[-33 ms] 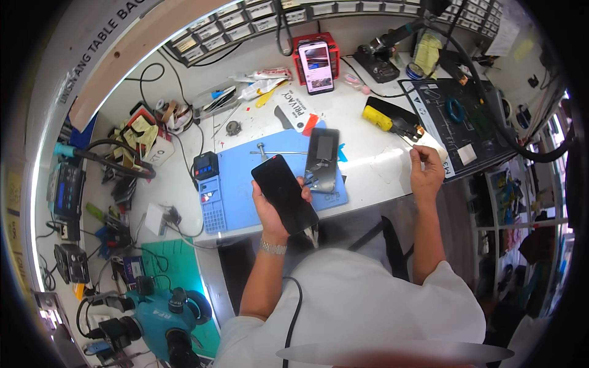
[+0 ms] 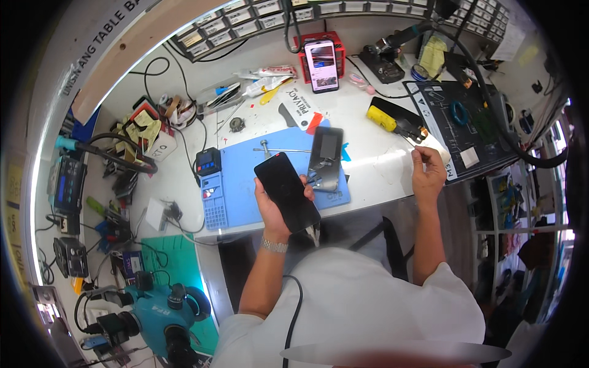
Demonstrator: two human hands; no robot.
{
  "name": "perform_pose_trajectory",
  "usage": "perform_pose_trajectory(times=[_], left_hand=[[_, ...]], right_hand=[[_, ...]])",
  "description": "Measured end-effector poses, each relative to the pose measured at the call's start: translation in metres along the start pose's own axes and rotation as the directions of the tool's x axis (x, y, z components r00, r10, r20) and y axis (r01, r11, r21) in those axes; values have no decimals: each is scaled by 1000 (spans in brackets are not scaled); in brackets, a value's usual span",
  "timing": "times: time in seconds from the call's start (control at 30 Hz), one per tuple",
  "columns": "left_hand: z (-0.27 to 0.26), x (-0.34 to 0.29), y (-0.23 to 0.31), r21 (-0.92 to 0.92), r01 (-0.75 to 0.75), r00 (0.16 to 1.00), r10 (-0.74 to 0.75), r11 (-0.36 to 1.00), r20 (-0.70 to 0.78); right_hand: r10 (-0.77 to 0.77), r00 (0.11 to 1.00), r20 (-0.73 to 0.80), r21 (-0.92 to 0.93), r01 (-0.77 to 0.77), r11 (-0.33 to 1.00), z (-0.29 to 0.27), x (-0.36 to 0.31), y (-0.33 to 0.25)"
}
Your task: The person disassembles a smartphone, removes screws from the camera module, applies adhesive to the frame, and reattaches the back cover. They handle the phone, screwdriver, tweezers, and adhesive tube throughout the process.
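Observation:
A black smartphone (image 2: pixel 287 191) lies tilted across my left hand (image 2: pixel 271 205), its dark face turned up and my fingers wrapped round its edges. Below it, a metal-band watch circles my left wrist. Farther right, near the bench's front edge, my right hand (image 2: pixel 429 172) has its thumb and forefinger pinched together; whatever lies between them, if anything, is too small to make out. Just beyond those fingertips rests a yellow-handled tool (image 2: pixel 381 118) with a dark head, beside a flat black piece (image 2: pixel 399 110). Another dark phone or phone part (image 2: pixel 326 153) lies behind the held smartphone.
A blue work mat (image 2: pixel 245 165) carries a thin metal tool and a parts tray (image 2: pixel 213 202). An upright lit phone (image 2: pixel 321 66) leans on a red box. A black mat (image 2: pixel 454 122) lies right, a teal microscope (image 2: pixel 161 313) stands lower left, and a cable arches at right.
The whole view has shifted slightly. My left hand keeps the same grip on the smartphone, and my right hand stays pinched beside the yellow-handled tool.

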State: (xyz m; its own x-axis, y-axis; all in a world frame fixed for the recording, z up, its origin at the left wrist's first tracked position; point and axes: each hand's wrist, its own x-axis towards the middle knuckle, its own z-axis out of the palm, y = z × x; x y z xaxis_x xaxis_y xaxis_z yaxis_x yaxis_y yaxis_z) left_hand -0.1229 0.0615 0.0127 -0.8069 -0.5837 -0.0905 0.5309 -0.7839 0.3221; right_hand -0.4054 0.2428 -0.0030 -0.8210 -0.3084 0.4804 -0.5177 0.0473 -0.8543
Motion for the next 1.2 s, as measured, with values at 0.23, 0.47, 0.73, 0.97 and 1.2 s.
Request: perform_pose_trajectory(times=[0.23, 0.47, 0.73, 0.97, 1.2], left_hand=[[-3, 5, 1, 38, -26, 999, 27, 999, -22], [-8, 3, 4, 19, -57, 998, 56, 998, 9], [-13, 5, 8, 10, -73, 993, 71, 997, 97], [-23, 3, 12, -106, -32, 989, 47, 994, 143], [-30, 2, 11, -181, 8, 964, 40, 984, 262]], right_hand=[[-32, 907, 420, 342, -126, 931, 78, 4, -50], [113, 695, 710, 186, -340, 922, 231, 55, -82], [232, 564, 792, -68, -296, 953, 373, 100, -91], [294, 527, 798, -317, -47, 947, 412, 101, -80], [450, 404, 797, -274, -422, 864, 369, 103, -98]])
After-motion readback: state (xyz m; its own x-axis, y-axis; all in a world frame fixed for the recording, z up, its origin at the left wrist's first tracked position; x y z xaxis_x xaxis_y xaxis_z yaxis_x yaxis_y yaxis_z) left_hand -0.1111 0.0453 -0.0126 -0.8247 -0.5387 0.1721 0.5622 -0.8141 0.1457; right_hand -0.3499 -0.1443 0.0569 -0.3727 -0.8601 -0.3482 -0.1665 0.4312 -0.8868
